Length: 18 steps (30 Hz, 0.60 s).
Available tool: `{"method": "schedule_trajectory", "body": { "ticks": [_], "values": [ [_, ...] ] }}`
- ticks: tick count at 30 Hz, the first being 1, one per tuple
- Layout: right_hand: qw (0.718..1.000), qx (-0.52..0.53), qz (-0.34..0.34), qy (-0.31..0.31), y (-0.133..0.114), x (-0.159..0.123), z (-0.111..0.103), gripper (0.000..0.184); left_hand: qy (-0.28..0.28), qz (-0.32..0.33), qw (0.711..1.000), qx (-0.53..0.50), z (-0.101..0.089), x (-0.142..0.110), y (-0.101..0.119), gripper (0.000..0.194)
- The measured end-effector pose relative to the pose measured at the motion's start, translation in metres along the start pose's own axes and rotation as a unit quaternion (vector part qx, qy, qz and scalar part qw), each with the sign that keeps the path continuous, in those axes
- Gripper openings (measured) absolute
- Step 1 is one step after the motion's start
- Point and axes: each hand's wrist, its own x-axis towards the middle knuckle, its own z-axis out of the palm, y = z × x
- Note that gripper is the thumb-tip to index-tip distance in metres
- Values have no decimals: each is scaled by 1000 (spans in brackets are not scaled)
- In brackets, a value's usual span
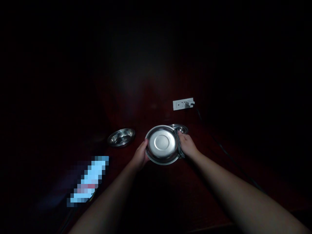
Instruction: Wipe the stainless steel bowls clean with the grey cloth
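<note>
A shiny steel bowl (pixel 162 143) is held up between both hands, and its flat round base faces me. My left hand (pixel 140 156) grips the rim on the left, thumb over the edge and the other fingers mostly hidden behind. On the right side my right hand (pixel 187 144) presses a dark grey cloth (pixel 179 143) against the rim, closed on cloth and bowl together. Behind the bowl, partly covered by it, lies another steel dish (pixel 183 128). To the left rests a wider steel bowl (pixel 121 137), its hollow side up.
A white wall socket (pixel 183 104) with a plug in it sits at the back right. From there a dark cable (pixel 226 151) runs down the right side. A bright, pixelated screen (pixel 89 180) lies at the left front. Most of the dark red surface (pixel 165 195) is in deep shadow.
</note>
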Motion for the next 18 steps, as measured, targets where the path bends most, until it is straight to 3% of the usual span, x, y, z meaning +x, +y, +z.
{"method": "schedule_trajectory", "body": {
  "ticks": [6,12,18],
  "values": [
    [996,8,47,-70,-3,2,-7,52,-40,-18,999,12,-2,-5,-1,44],
    [987,70,110,-98,-8,-3,-4,45,-90,-49,994,22,-4,-9,-1,41],
    [982,117,123,-84,-11,-4,-1,39,-67,-7,998,-6,0,-7,-6,35]
  ]
}}
